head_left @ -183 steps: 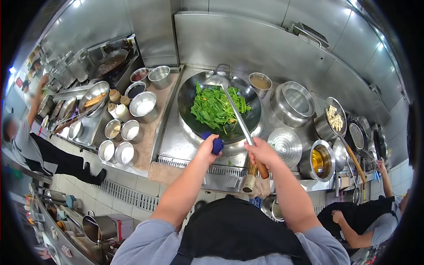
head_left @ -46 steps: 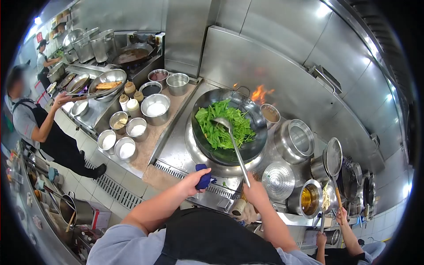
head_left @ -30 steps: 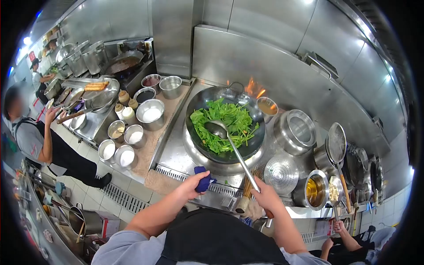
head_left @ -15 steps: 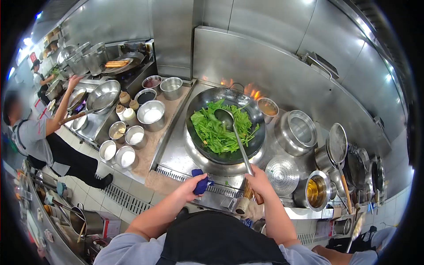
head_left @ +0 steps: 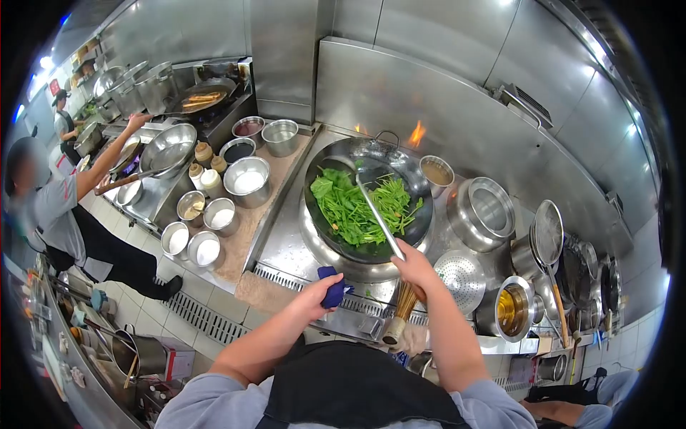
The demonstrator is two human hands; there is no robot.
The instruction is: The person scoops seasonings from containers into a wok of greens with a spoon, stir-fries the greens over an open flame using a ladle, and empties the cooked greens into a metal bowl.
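A dark wok [head_left: 421, 175] sits on the burner ring in front of me, holding a heap of leafy greens [head_left: 350, 211]. My right hand [head_left: 416, 272] is wrapped round the handle of a ladle [head_left: 377, 214]. The ladle reaches over the greens, its bowl at the wok's far left side and partly hidden. At the wok's near edge, my left hand [head_left: 316, 297] is closed on a folded blue cloth [head_left: 331, 287]. Whether the cloth grips the wok's rim is unclear. A bamboo brush [head_left: 403, 311] lies just below my right hand.
Flames [head_left: 417, 134] rise behind the wok. Metal seasoning pots [head_left: 248, 179] and squeeze bottles [head_left: 211, 182] stand on the left. To the right are a perforated strainer [head_left: 459, 280] and a pot of oil [head_left: 509, 307]. A co-worker [head_left: 53, 207] handles a pan at the left stove.
The ladle's bowl has moved from above the middle of the greens to the wok's far left side. The greens have shifted, and the flames are smaller. The co-worker's arm has moved right.
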